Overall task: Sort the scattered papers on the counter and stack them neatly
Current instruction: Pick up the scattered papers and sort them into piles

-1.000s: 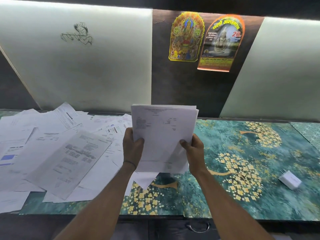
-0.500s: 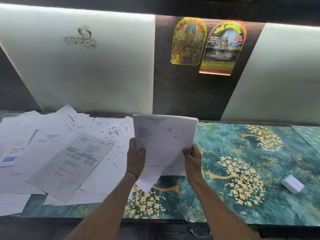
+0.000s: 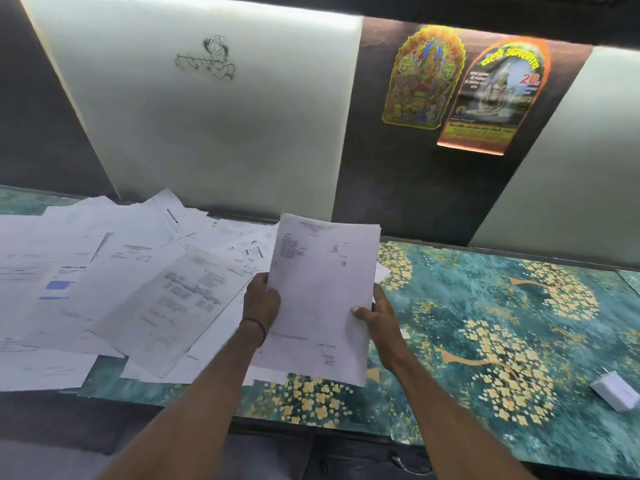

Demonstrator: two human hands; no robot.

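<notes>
Head view: left hand (image 3: 261, 303) and right hand (image 3: 380, 316) together grip one paper sheaf (image 3: 322, 289) above the counter (image 3: 460, 299).

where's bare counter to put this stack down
The bare stretch of counter runs from the right hand to the white box near the right front edge, back to the wall. A narrow front strip lies bare below the stack. Left of the left hand, loose papers overlap and crowd the counter.
</notes>
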